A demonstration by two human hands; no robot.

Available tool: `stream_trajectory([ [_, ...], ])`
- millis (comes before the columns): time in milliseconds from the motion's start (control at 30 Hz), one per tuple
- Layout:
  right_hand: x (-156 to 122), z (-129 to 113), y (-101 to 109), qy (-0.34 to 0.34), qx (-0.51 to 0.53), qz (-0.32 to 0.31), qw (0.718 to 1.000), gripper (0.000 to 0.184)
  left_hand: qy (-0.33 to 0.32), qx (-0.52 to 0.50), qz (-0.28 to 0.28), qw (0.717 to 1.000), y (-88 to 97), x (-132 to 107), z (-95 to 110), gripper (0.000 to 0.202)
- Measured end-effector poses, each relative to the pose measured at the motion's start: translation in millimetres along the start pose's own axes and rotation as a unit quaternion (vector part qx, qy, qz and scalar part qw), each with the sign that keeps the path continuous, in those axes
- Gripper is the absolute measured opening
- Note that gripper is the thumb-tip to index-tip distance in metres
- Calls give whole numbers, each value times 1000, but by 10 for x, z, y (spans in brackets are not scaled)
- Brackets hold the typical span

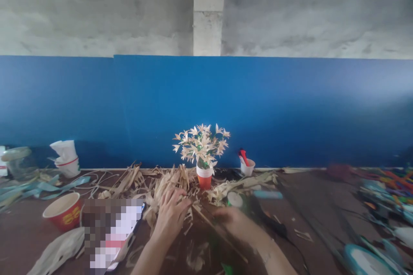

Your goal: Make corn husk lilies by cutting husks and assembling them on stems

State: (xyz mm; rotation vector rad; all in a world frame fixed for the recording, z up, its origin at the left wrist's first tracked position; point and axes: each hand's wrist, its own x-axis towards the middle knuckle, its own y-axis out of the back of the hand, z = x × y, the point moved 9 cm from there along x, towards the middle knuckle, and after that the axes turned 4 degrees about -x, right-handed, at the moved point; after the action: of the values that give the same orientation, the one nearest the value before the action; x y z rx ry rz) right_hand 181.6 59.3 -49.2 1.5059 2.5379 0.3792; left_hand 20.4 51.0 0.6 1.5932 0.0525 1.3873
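Note:
My left hand (171, 215) rests on the near side of a heap of dried corn husks (167, 182), its fingers bent and a little apart. To its right, my right hand (235, 223) is low over the table, smeared by motion, so its grip is unclear. A thin pale strip (222, 238) slants across the table beside the right hand. Just beyond both hands stands a red and white paper cup (204, 178) filled with a bunch of cream-coloured husk flowers (203, 144) on green stems.
Left of my hands lie a phone (124, 227), partly pixelated, and a red paper bowl (63, 212). A white cup with a red-handled tool (247, 165) stands against the blue partition (274, 107). A dark corded tool (271, 221), a tape roll (364, 262) and coloured strands (393, 184) lie rightward.

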Motion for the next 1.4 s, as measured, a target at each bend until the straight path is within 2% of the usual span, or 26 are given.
stream_trajectory([
  [300,19,130,41,-20,-50,-15,998,26,-3,-6,-22,1000,-38,-15,22,24],
  [400,17,157,66,-29,-59,-3,998,26,-9,-3,-22,1000,-37,-12,38,23],
  [867,-33,130,108,-28,-92,-8,995,25,-4,-14,-17,1000,6,8,82,22],
  [1000,-53,93,67,-40,-84,-35,995,21,0,-14,-16,1000,14,13,90,22],
  [1233,-59,74,60,-43,-82,-46,995,21,-2,-14,-18,1000,5,-2,85,22],
  [1400,-86,21,94,-59,-110,-35,992,20,-8,-22,-4,1000,41,10,110,21],
])
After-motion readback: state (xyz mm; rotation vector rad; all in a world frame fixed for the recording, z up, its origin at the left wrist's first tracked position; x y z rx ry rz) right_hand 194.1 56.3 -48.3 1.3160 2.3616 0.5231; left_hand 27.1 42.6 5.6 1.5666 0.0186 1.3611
